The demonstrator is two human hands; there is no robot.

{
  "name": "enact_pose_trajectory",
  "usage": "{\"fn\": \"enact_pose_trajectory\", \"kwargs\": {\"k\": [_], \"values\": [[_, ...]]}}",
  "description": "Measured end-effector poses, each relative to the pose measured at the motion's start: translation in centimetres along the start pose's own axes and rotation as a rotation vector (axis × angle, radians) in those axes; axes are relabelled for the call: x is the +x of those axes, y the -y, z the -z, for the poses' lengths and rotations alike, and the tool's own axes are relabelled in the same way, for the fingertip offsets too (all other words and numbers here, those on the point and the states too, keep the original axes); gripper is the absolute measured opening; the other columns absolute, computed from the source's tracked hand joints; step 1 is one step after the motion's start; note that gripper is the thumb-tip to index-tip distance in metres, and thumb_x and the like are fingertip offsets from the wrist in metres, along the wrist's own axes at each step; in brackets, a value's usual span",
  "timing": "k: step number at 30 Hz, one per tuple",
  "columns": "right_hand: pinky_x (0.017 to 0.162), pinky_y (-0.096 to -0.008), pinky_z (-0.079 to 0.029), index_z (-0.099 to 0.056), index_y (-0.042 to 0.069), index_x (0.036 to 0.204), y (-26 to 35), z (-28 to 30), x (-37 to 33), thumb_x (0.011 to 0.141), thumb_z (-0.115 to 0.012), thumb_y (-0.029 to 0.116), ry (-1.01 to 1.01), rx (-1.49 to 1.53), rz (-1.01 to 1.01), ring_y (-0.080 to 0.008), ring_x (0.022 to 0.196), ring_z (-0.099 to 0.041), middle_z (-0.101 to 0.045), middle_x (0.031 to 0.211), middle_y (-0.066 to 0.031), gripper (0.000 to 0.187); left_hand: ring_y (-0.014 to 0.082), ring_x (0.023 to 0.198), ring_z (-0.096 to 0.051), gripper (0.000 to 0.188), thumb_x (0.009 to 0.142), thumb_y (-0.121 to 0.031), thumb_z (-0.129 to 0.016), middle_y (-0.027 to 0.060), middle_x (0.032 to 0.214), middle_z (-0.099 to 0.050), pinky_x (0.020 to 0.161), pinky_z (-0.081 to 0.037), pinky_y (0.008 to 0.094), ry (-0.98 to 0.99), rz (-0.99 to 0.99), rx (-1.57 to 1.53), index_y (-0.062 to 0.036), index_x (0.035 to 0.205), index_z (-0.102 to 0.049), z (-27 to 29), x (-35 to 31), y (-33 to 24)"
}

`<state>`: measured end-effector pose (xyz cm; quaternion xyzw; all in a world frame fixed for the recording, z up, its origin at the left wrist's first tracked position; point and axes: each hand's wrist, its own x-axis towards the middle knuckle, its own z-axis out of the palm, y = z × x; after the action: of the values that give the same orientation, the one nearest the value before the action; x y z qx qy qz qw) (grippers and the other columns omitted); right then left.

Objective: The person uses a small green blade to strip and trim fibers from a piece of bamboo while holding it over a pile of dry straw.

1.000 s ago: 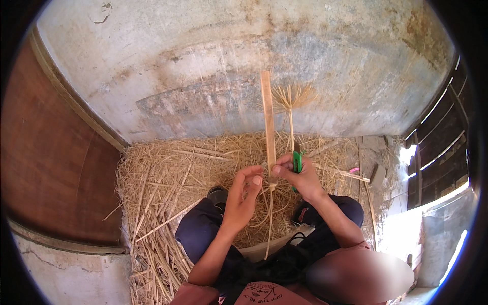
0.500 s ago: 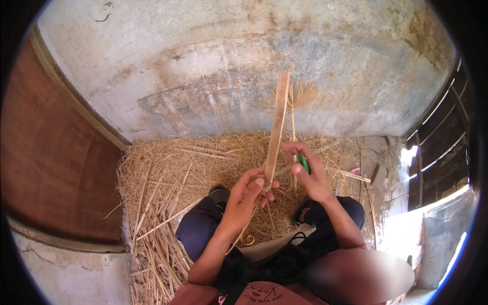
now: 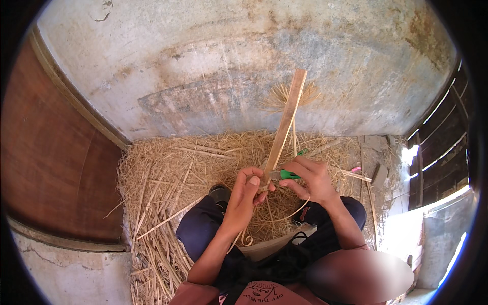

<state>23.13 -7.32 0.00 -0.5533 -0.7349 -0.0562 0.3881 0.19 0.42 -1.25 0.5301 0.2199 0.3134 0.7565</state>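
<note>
- At centre of the head view, the bamboo strip point(image 3: 283, 127) stands tilted, its lower end pinched in the left hand point(image 3: 244, 198).
- Right hand point(image 3: 311, 179) clenches a green-handled knife point(image 3: 290, 175) against the strip — judged a splitting step; keep the blade along the grain, thumb clear.
- Both forearms rise from the lap over straw point(image 3: 168, 173); a thin sliver point(image 3: 284, 216) curls below.

Hands working a cane strip over straw

The left hand point(image 3: 245, 195) grips the strip point(image 3: 284, 124) near its lower end; the right hand point(image 3: 311, 179) holds a green-handled knife point(image 3: 287, 174) against it, above the straw point(image 3: 168, 173).
</note>
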Motion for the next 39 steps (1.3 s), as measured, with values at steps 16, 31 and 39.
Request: {"fn": "enact_pose_trajectory", "kwargs": {"k": [16,31,39], "values": [[0.051,-0.0357,-0.049,-0.080,0.015,0.112,1.3,-1.2,0.1,0.086,-0.090,0.036,-0.062,-0.121,0.028,-0.0199,0.060,-0.065,-0.059,0.077,-0.0009,0.034,0.0101,0.106,-0.059,0.027,0.117,-0.007,-0.048,0.0094,0.129,-0.061,0.092,-0.052,0.0263,-0.085,-0.216,0.252,-0.0052,0.143,-0.042,0.0,-0.4,1.3],[0.052,-0.0335,-0.052,-0.081,0.017,0.112,2.4,-1.7,0.3,0.085,-0.090,0.036,-0.144,-0.175,0.041,-0.0177,0.060,-0.066,-0.061,0.077,0.0008,0.034,0.0070,0.089,-0.055,0.025,0.110,0.003,-0.048,0.0083,0.108,-0.064,0.074,-0.046,0.0237,-0.128,-0.219,0.285,-0.0032,0.134,-0.044,0.2,-0.3,1.0],[0.052,-0.0340,-0.052,-0.081,0.016,0.111,2.4,-1.5,0.4,0.084,-0.092,0.033,-0.144,-0.182,0.022,-0.0191,0.060,-0.066,-0.064,0.078,0.0007,0.034,0.0065,0.085,-0.053,0.023,0.109,0.002,-0.050,0.0064,0.100,-0.066,0.071,-0.044,0.0246,-0.124,-0.222,0.312,-0.0042,0.130,-0.043,0.6,-0.4,1.1]]}}
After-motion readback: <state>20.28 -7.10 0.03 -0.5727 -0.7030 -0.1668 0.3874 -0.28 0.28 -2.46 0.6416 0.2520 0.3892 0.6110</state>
